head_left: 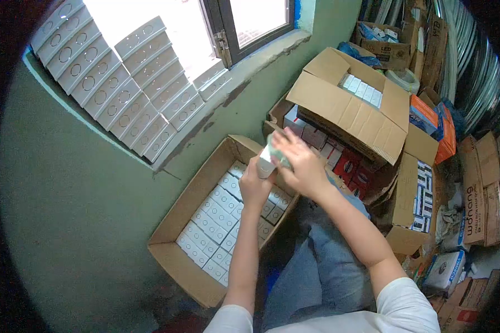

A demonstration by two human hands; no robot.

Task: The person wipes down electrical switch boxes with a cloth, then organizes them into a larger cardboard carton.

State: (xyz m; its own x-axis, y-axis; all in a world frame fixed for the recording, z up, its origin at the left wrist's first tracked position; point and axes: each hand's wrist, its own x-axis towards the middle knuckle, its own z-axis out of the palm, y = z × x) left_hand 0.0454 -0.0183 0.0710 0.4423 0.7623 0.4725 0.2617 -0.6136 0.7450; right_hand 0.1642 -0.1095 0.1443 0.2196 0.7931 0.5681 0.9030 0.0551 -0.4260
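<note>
White box (265, 166) is best steadied in the curled left hand (253, 186); green material (270, 146) is overlapped by the right hand (301, 162), grip too blurred to tell

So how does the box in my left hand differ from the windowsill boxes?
The held box is single, gripped in your left hand; the windowsill boxes are stacked in rows. The held box is beside your blurred right hand; the windowsill boxes have no hand near them. Both look pale.
</note>
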